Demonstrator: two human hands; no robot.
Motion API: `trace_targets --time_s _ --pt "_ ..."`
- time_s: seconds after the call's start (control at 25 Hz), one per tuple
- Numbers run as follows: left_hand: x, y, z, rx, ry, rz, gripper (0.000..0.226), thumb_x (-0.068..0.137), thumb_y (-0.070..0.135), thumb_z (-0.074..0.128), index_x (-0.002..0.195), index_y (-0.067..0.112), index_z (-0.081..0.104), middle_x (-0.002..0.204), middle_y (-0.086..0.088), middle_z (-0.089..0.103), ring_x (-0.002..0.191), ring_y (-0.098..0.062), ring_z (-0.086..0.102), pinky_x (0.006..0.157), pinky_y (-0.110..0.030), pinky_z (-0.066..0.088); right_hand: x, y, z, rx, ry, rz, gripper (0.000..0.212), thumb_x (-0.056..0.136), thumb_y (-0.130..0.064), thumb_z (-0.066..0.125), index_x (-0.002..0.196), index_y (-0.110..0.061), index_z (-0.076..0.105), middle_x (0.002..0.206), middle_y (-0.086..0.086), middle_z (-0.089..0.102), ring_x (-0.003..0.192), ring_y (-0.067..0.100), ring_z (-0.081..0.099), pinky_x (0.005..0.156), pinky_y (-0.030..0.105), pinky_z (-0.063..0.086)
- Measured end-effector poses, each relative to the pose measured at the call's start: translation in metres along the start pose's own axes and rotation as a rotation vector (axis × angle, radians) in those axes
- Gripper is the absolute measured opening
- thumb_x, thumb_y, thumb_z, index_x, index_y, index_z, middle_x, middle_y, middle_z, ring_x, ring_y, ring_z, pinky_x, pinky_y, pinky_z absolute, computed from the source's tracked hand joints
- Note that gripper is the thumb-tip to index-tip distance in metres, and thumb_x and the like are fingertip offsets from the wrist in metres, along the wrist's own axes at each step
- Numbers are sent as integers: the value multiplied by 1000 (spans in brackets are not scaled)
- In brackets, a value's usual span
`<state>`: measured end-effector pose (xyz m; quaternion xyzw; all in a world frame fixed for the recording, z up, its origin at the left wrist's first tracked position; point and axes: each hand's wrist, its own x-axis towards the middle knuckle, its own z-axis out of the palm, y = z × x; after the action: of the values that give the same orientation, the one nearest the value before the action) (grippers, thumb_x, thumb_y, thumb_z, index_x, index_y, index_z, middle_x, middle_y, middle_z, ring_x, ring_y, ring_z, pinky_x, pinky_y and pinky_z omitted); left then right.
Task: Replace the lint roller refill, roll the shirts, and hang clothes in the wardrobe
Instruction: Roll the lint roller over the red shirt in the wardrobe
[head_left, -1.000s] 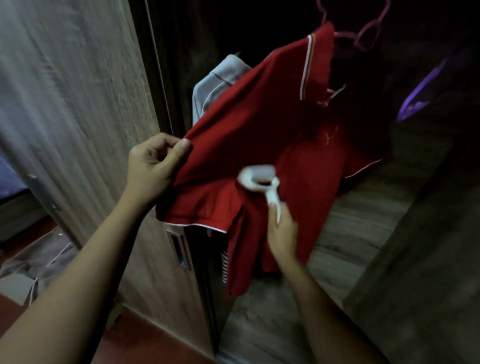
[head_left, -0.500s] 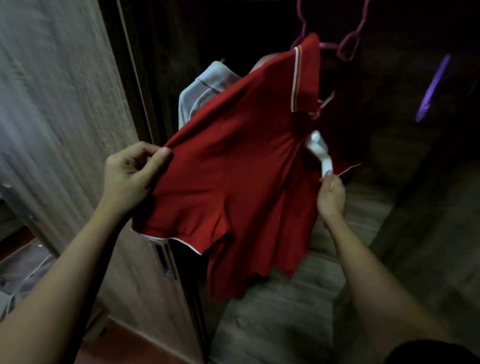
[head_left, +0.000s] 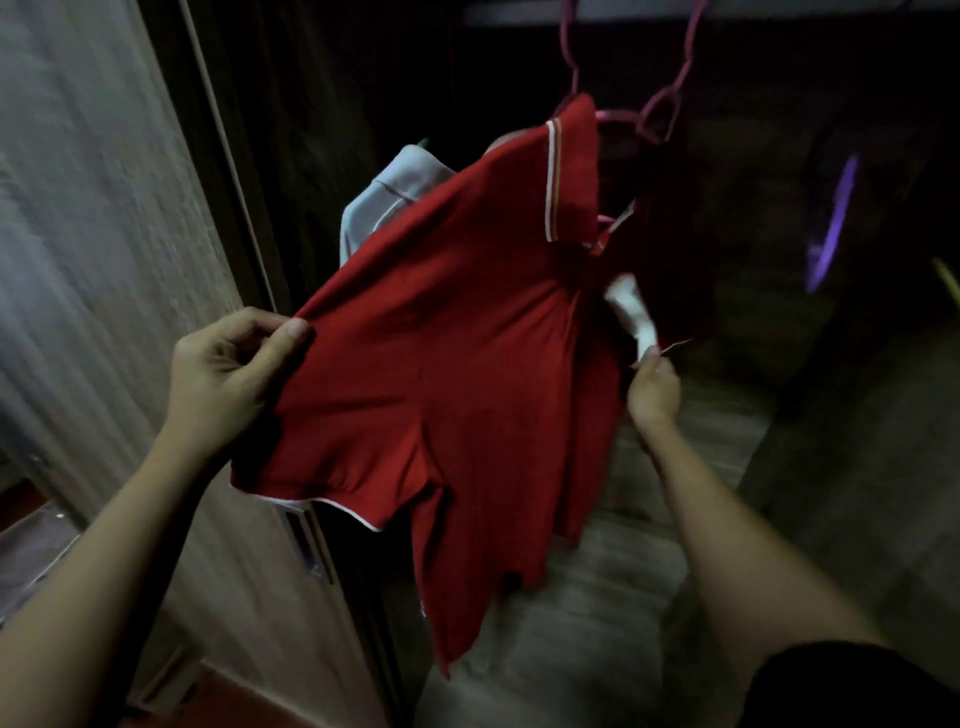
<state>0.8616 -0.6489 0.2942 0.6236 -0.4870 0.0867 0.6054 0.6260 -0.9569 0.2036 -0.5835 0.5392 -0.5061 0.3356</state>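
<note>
- Wardrobe (head_left: 571, 649) is open, dark inside, with a wood-grain floor showing at the bottom.
- Door (head_left: 104, 260) fills the left side, wood-look too and kinda blurry.
- Red shirt (head_left: 441, 364) is the main thing here. It's a polo with white trim on the collar and sleeve, hanging in the wardrobe opening with one sleeve pulled out to the left.
- Grey shirt (head_left: 384, 192) hangs just behind it, only a shoulder peeking over the red one.
- Left hand (head_left: 228, 374) pinches the red shirt's shoulder edge, thumb on top and fingers curled under.
- Right hand (head_left: 654, 389) is wrapped round the roller's handle, at the shirt's right side.
- Pink hanger (head_left: 660, 109) carries the red shirt; its hook runs up past the top of view.
- Purple hanger (head_left: 836, 218) sits well off to the right in the dark.
- Roller (head_left: 631, 312) is white and pokes up from the right fist by the shirt front. Touching the cloth or just beside it? Too blurry to tell.
- Metal pull (head_left: 306, 540) sits low on the door's edge, under the sleeve hem.
</note>
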Motion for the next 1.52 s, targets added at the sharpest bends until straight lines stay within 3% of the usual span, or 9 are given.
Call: trace_targets --time_s 0.12,0.36,0.48,0.68,0.84,1.08,1.2,1.32,1.52 --pt "0 1 -1 35 0 0 28 88 23 62 72 47 66 64 27 64 56 9 52 55 -11 41 19 -8 -5 22 -3 -13 50 101 -29 24 111 5 59 115 23 61 108 34 56 76 30 36" --pt "0 4 1 46 -7 5 31 88 23 61 71 48 66 63 27 64 56 10 53 56 -8 41 -84 137 41 -202 -386 94 47 99 -35 30 100 2 59 103 27 65 95 37 61 81 39 48" --pt "0 7 1 55 -26 16 32 88 23 61 71 49 66 63 28 63 56 10 53 55 -7 40 -109 162 34 -246 -458 202 53 95 -50 31 102 -5 59 101 15 66 99 32 63 78 30 47" --pt "-1 9 -1 55 -30 30 27 88 27 61 73 49 66 67 30 64 59 11 55 57 -6 42 -54 76 5 -169 -230 30 44 100 -29 29 104 5 57 104 28 61 100 37 58 77 35 40" --pt "-2 7 -1 47 -23 36 29 88 25 62 72 48 66 66 29 65 59 10 56 57 -7 42 -4 15 -5 1 -116 -117 43 100 -31 27 100 0 58 87 13 56 82 23 52 69 27 31" --pt "-2 5 -1 14 -6 37 27 88 25 62 72 47 66 66 28 65 59 10 55 57 -7 42 -124 122 41 -112 -405 -77 29 99 -17 37 89 -2 59 83 18 60 79 27 58 68 25 33" --pt "-2 5 0 0 -12 39 27 88 24 62 72 45 66 65 27 65 59 10 55 57 -7 42 -181 166 34 -256 -559 6 30 99 -26 37 102 -8 62 95 12 67 91 26 63 71 23 34" --pt "-1 6 0 9 -14 32 27 88 25 62 71 45 66 65 28 64 58 10 54 56 -8 41 -152 130 28 -175 -402 -108 36 97 -33 38 88 -5 59 76 14 64 75 29 61 63 26 32" --pt "-1 4 0 -3 -3 22 21 87 32 62 71 45 66 64 27 64 57 10 53 56 -9 40 -91 2 2 49 -75 -430 25 96 -27 36 76 -16 43 51 -8 37 44 12 35 50 32 29"
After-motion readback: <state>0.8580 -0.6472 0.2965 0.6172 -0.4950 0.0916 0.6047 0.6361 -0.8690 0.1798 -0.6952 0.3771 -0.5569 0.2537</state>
